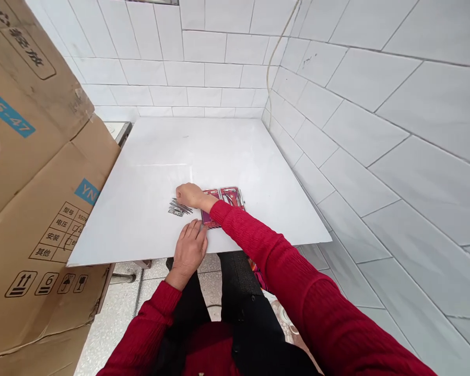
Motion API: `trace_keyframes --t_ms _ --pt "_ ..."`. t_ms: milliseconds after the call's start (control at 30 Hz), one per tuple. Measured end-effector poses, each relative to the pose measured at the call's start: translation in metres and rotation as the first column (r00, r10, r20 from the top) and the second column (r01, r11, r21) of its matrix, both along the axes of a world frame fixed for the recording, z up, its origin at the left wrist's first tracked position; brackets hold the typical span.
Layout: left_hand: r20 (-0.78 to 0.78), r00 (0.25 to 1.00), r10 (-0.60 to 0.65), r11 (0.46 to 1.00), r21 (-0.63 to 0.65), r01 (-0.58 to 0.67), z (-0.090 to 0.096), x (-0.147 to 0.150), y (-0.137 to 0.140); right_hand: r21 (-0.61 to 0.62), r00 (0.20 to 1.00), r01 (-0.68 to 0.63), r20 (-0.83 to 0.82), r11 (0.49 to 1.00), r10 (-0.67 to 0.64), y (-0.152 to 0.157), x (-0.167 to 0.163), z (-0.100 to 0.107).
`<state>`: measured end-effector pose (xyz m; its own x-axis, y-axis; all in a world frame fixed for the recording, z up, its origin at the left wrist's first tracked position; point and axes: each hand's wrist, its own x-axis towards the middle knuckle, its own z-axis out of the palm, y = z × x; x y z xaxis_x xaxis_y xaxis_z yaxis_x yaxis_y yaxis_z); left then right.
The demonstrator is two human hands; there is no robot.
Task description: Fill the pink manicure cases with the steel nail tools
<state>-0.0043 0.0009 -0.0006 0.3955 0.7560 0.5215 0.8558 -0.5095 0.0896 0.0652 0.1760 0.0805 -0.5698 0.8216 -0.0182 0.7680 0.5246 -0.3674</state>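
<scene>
A small open case [210, 220] with a red inside lies on the white table, partly hidden by my right forearm. Several slim metal tools rest in its right half; it looks like a manicure set. Left of the case, a small pile of thin metal tools [180, 207] lies loose. My right hand [190, 195] reaches across the case to the pile's upper end, its fingers curled closed; whatever they hold is hidden. Near the table's front edge my left hand [189, 245] lies flat, fingers stretched out, by the case's lower left corner.
A large cardboard box [43, 172] stands along the table's left side. Tiled walls [223, 73] border the back and right, with a pale cable [269, 73] hanging in the corner. The white tabletop [235, 146] ends just in front of my legs.
</scene>
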Motion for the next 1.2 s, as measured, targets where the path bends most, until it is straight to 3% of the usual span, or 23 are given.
trace_keyframes --t_ms 100,167,333,400,500,633,800,900,1033,1200 --pt "0.011 1.000 -0.003 1.000 -0.018 0.003 0.001 0.000 0.001 0.036 0.971 0.074 -0.230 0.997 -0.064 0.000 0.041 -0.005" --pt "0.026 1.000 0.000 0.999 -0.041 0.001 0.002 0.000 0.001 0.031 0.907 0.201 -0.383 0.979 -0.174 0.004 0.083 -0.008" --pt "0.047 0.999 0.018 0.999 -0.047 -0.015 0.005 0.001 0.001 -0.134 0.576 0.546 -0.656 0.827 -0.487 0.015 0.199 -0.026" --pt "0.059 0.998 0.016 0.999 -0.049 -0.013 0.004 0.001 0.001 -0.268 0.443 0.569 -0.697 0.777 -0.564 0.014 0.228 -0.038" --pt "0.055 0.998 0.018 0.999 -0.034 -0.016 0.004 0.001 0.002 -0.364 0.340 0.522 -0.741 0.771 -0.580 0.011 0.243 -0.054" --pt "0.045 0.999 0.026 0.999 -0.022 -0.025 0.003 0.001 0.003 -0.312 0.402 0.403 -0.784 0.860 -0.473 0.011 0.234 -0.064" --pt "0.033 0.999 0.020 1.000 -0.010 -0.019 0.004 0.001 0.002 -0.139 0.530 0.252 -0.808 0.958 -0.257 0.014 0.227 -0.064" --pt "0.017 0.999 0.028 1.000 0.006 -0.028 0.004 0.001 0.002 -0.133 0.585 0.227 -0.773 0.965 -0.244 0.017 0.228 -0.063" --pt "0.008 0.999 0.033 0.999 0.000 -0.033 0.004 0.002 0.001 -0.174 0.587 0.246 -0.756 0.954 -0.290 0.022 0.229 -0.062" --pt "0.040 0.999 0.035 0.999 -0.029 -0.034 0.003 0.002 0.001 -0.182 0.632 0.175 -0.733 0.968 -0.252 0.022 0.232 -0.062"
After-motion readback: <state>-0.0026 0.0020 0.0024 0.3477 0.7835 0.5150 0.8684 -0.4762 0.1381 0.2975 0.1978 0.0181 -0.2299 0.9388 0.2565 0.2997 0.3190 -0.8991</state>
